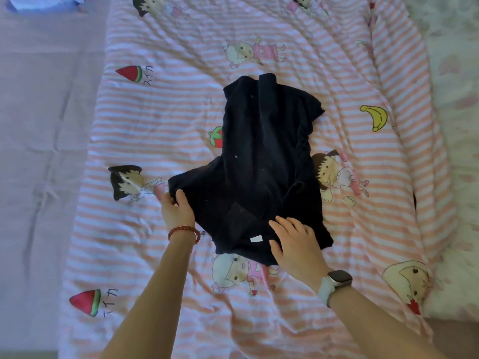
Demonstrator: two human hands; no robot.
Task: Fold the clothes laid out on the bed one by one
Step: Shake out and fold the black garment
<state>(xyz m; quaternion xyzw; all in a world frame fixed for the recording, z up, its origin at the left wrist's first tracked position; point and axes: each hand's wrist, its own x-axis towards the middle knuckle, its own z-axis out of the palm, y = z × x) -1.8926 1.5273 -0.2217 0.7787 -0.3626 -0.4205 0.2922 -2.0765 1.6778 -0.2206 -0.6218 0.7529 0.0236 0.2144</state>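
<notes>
Here, a blank white label (256, 239) marks the dark navy garment (261, 161); left hand (176, 207) pinches its sleeve edge, right hand (295, 244) presses flat, fingers extended

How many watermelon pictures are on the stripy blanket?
2. One watermelon slice is printed up left of the dark garment; the other watermelon slice is down by the left arm. The garment may hide more.

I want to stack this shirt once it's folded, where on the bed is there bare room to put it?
Bare striped quilt lies left of the dark garment, and more beyond its far end. The plain sheet further left is bare too. Crowded: the near middle, where the left hand and right hand work.
</notes>
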